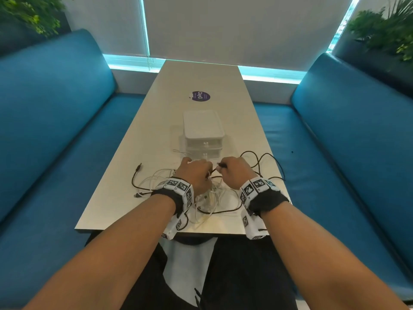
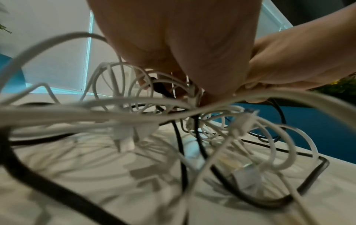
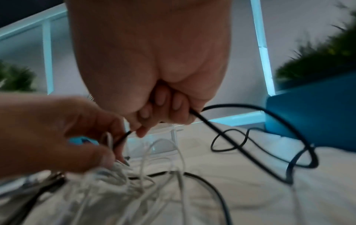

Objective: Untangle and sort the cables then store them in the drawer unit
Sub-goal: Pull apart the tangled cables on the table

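Note:
A tangle of white cables [image 1: 207,198] and a black cable [image 1: 261,159] lies on the near end of the table [image 1: 125,198]. My left hand [image 1: 196,173] is raised over the pile, its fingers curled round a bunch of white cables [image 2: 134,115]. My right hand [image 1: 234,171] grips the black cable [image 3: 240,115] close to its end, and the plug end points toward the left hand. The black cable loops off to the right over the table. Behind the hands stands the clear drawer unit [image 1: 203,130], its drawers closed.
A purple round sticker [image 1: 200,96] lies further up the table. Blue benches [image 1: 67,153] run along both sides. A black plug end [image 1: 139,167] rests at the left of the pile. Plants [image 1: 384,30] stand in the back corners.

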